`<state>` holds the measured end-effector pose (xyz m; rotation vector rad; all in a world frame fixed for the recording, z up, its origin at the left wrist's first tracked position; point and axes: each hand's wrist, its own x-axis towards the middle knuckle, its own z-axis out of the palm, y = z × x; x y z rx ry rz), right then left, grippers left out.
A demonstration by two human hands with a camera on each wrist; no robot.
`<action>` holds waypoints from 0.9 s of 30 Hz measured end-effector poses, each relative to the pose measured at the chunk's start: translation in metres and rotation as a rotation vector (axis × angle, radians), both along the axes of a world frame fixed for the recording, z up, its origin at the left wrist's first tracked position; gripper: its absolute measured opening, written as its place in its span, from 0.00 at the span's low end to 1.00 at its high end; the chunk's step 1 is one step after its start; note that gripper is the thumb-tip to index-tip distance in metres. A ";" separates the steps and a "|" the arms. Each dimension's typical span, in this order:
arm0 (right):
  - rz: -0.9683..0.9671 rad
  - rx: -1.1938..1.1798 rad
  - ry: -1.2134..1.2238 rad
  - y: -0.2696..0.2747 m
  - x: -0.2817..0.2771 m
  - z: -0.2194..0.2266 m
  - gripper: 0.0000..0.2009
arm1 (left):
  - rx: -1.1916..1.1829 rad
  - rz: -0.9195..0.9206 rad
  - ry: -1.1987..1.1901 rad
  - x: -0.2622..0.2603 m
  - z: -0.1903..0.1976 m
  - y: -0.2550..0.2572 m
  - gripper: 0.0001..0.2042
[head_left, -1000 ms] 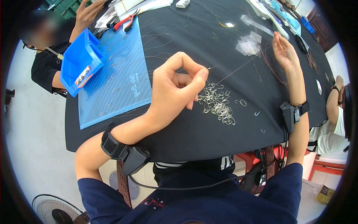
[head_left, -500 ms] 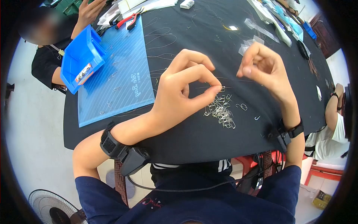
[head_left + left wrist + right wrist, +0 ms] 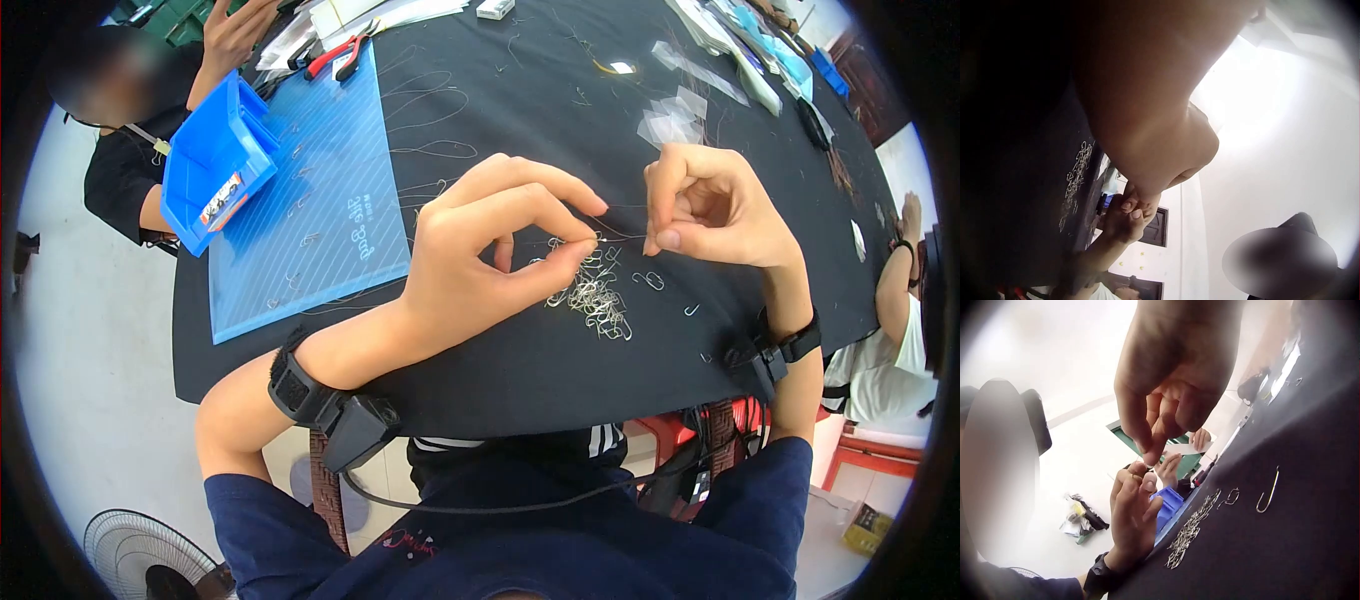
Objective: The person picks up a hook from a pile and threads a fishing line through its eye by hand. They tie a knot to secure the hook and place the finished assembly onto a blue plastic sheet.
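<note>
In the head view my left hand [image 3: 470,240] pinches a small fish hook between thumb and index finger, mostly hidden by the fingertips. A thin fishing line [image 3: 626,237] runs from there to my right hand [image 3: 725,215], whose thumb and curled fingers pinch it. The hands face each other, a short gap apart, above a pile of silvery fish hooks [image 3: 602,305]. In the right wrist view, the fingertips of both hands nearly meet, and the pile [image 3: 1188,534] lies below them. A pair of linked hooks [image 3: 650,281] and a single hook [image 3: 691,310] lie right of the pile.
A blue translucent sheet [image 3: 330,220] with hooks and trailing lines lies to the left, with a blue bin [image 3: 215,165] at its edge. Red-handled pliers [image 3: 335,58], clear plastic bags [image 3: 672,120] and papers [image 3: 385,15] lie farther back. Other people sit at both sides.
My right hand came in from the far right, its fingers curling to pinch the line close to my left hand. The left hand moved slightly right and down, still pinching.
</note>
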<state>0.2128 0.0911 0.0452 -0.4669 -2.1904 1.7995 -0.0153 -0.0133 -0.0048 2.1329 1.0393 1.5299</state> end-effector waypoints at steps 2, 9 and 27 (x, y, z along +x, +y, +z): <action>0.016 0.016 -0.018 0.003 0.002 0.000 0.06 | -0.001 0.000 -0.001 0.000 0.001 0.000 0.06; 0.059 0.021 -0.053 0.006 0.003 0.001 0.06 | -0.010 -0.020 -0.010 0.000 0.000 0.000 0.06; 0.059 0.014 -0.056 0.007 0.004 0.000 0.06 | -0.038 -0.071 -0.006 0.000 0.000 0.000 0.05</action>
